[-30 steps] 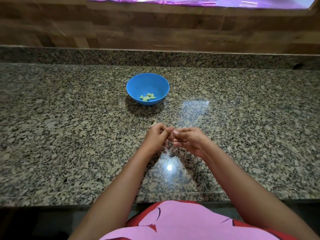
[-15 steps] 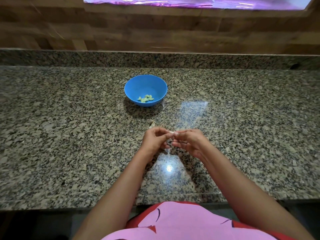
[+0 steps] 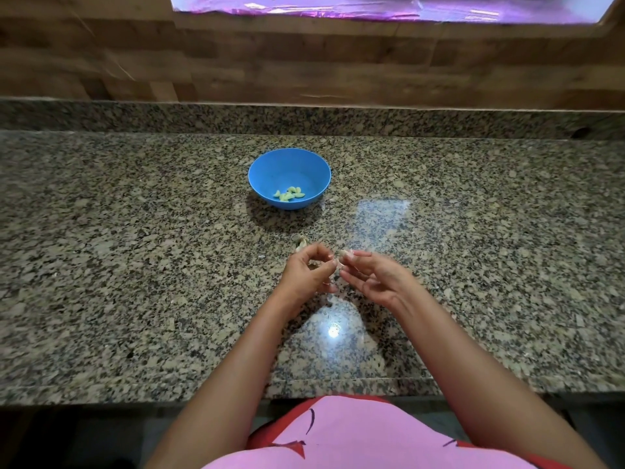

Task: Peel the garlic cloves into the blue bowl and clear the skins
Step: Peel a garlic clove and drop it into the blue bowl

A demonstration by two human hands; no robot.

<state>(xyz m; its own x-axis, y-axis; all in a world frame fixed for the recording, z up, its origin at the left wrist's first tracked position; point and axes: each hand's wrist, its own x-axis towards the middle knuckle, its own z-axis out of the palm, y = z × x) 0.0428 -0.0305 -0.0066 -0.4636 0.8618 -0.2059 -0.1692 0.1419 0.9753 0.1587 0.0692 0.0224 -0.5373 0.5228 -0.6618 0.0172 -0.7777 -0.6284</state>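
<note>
Head view showed left hand (image 3: 306, 272) and right hand (image 3: 375, 277) pinching a garlic clove (image 3: 339, 262) near the blue bowl (image 3: 257, 177), probably best skinned tip-first.

Home kitchen: speckled granite countertop (image 3: 135, 265) with matching granite upstand (image 3: 135, 116), wood-plank wall (image 3: 304, 62) behind, blue bowl (image 3: 263, 170) of peeled garlic cloves (image 3: 289, 194) near back edge.

Left hand (image 3: 304, 270) and right hand (image 3: 375, 275) draw slightly apart; knuckles no longer meet. Right fingers (image 3: 355, 274), curled 0.5 s ago, now fan out looser. Garlic clove (image 3: 344, 254), earlier hidden between the fingertips, shows pale at the right forefinger tip, just beside the left thumb; left grip unclear.
</note>
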